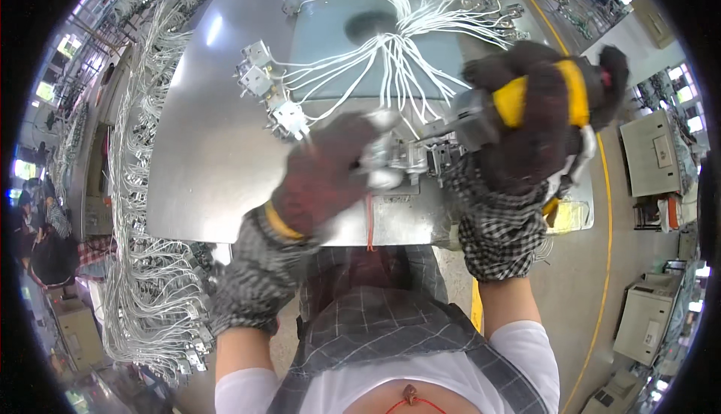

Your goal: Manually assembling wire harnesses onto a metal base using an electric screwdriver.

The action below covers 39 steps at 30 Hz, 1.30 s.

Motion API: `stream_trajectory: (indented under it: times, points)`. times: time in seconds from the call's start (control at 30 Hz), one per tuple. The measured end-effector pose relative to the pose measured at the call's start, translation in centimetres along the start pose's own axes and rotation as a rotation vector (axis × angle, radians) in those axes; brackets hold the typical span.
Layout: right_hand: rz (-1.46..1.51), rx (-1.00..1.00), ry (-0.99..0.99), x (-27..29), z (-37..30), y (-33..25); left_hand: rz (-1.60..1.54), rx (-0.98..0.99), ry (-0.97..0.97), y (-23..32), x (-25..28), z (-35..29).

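Note:
My right hand (529,140), in a dark glove, is wrapped round a yellow and black power screwdriver (512,102). Its dark nose and thin bit point left, over a row of small metal fittings (417,157) near the front of the table. Dark red with pale fingertips, the glove on my left hand (323,173) closes on a small shiny metal fitting at the left end of that row; motion blurs its shape. White wires (405,34) fan out from a bundle beyond my hands, several reaching down to the row. More metal fittings (259,76) hang on wire ends at the left.
The wires lie over a blue-grey mat (319,31) on a shiny metal table (203,166). A red cord (369,222) hangs at the front edge. Long bunches of wired parts (154,301) stand left of the table. Pale cabinets (652,155) line the right, beyond a yellow floor line.

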State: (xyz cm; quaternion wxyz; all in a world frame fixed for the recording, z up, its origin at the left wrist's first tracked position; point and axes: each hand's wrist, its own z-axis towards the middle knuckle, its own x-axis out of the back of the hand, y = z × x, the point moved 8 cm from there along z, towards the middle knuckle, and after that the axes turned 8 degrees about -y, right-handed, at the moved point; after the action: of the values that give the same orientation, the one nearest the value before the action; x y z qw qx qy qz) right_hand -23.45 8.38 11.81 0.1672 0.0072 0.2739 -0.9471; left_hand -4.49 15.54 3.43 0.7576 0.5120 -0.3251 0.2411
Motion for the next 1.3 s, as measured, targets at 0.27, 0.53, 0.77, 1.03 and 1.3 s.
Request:
stream_trajectory:
  times: [0.27, 0.53, 0.77, 1.03, 1.3]
  points:
    - [0.347, -0.040, 0.128, 0.6, -1.1, 1.0, -0.375, 0.100, -0.006, -2.7, -1.2, 0.1]
    - [0.171, -0.073, 0.027, -2.5, -1.5, -0.7, -0.015, 0.249, -0.137, -2.0, -2.3, 0.3]
    - [-0.093, -0.189, -0.149, -2.7, -2.7, 0.6, 0.068, 0.106, -0.036, -1.2, -2.3, -0.8]
    - [-0.170, -0.120, -0.075, -1.8, -3.0, -0.3, -0.058, 0.112, -0.104, -1.6, -2.3, -0.6]
    - [-0.117, -0.108, -0.139, -2.4, -2.7, 0.0, 0.508, 0.181, 0.321, -2.0, 3.1, -1.7]
